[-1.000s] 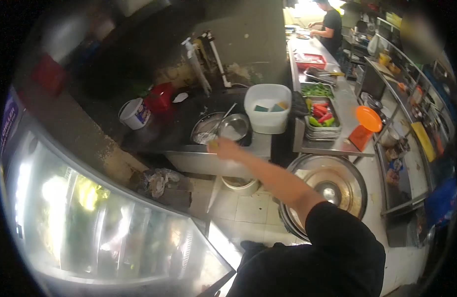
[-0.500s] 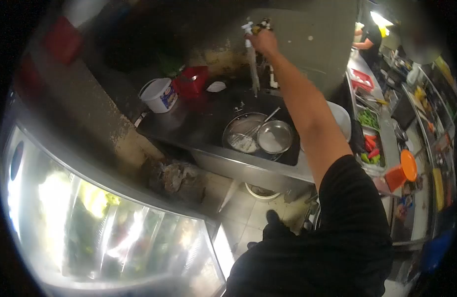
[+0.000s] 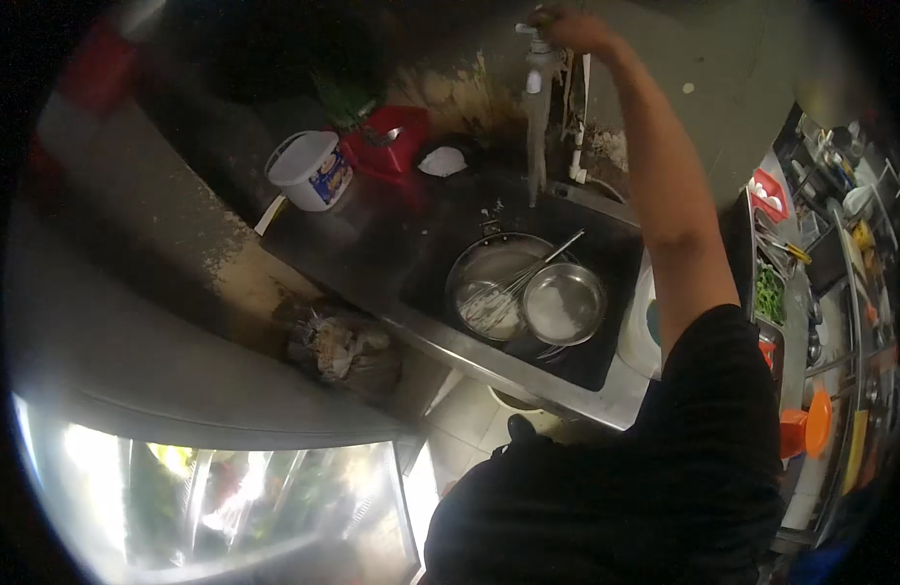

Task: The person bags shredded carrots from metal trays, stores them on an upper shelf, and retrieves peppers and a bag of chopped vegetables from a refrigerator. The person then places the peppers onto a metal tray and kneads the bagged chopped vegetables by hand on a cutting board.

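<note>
Evidently the tap (image 3: 535,60), high on the stained wall (image 3: 699,117), is where the right hand (image 3: 572,32) is: its fingers are bent over the top, though how tightly I cannot tell. The left hand is out of view. From the spout hangs a pale, see-through strip (image 3: 537,141), its nature unclear, and a white pipe (image 3: 579,146) runs down beside it.

Below spreads a dark counter (image 3: 357,255), wet-looking in places, with a metal front edge (image 3: 469,363). Tiled floor (image 3: 462,417) shows beyond that edge, between a crumpled plastic heap (image 3: 345,349) and the person's dark clothing. A lit, glass-fronted cabinet (image 3: 231,502) fills the lower left. On the counter, bare surface separates the lidded white bucket (image 3: 312,171) from the pan (image 3: 479,261).

The pan holds a whisk (image 3: 513,290) and white matter; a metal bowl (image 3: 564,304) with something whitish inside overlaps its rim. Beside the bucket is a red container (image 3: 387,141) with a spoon-like utensil in it. A white tub (image 3: 639,336) is partly behind the arm, and farther right, a metal tray (image 3: 768,294) holds greens.
</note>
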The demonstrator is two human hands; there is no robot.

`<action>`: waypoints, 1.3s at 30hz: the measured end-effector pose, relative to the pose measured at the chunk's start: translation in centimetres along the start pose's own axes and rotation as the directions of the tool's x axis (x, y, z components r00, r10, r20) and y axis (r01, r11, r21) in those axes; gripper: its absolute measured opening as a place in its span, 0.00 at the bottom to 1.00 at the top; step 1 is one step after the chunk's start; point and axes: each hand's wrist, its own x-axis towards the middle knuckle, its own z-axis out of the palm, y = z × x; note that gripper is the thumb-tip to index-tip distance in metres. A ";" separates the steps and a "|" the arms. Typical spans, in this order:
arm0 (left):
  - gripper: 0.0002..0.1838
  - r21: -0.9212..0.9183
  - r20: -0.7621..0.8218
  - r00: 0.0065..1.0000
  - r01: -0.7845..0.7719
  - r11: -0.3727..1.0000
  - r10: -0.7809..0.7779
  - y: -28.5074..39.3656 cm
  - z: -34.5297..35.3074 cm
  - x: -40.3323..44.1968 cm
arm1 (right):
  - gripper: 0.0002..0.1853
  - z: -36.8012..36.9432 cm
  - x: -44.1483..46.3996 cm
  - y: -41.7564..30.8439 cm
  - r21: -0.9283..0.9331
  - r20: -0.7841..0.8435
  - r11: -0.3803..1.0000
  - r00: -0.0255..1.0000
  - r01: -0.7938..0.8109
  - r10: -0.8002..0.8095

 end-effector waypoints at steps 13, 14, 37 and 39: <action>0.19 0.102 -0.093 0.995 0.037 0.994 -0.027 2.6 -1.2 -3.8 | 0.10 45.5 -14.2 12.2 0.936 0.342 -0.303 0.662 -0.177 0.667; 0.19 0.112 -0.097 0.995 0.039 0.993 -0.028 3.1 -1.4 -4.0 | 0.10 45.4 -13.5 10.7 0.938 0.326 -0.316 0.671 -0.141 0.666; 0.20 0.137 -0.033 0.999 -0.038 0.990 0.043 6.2 1.8 1.9 | 0.21 13.7 -9.7 3.6 0.778 -0.511 0.625 0.652 0.072 0.560; 0.20 0.139 -0.031 0.998 -0.042 0.989 0.046 6.0 1.9 2.1 | 0.23 6.1 -7.7 0.7 0.345 -0.646 0.938 0.731 0.026 0.217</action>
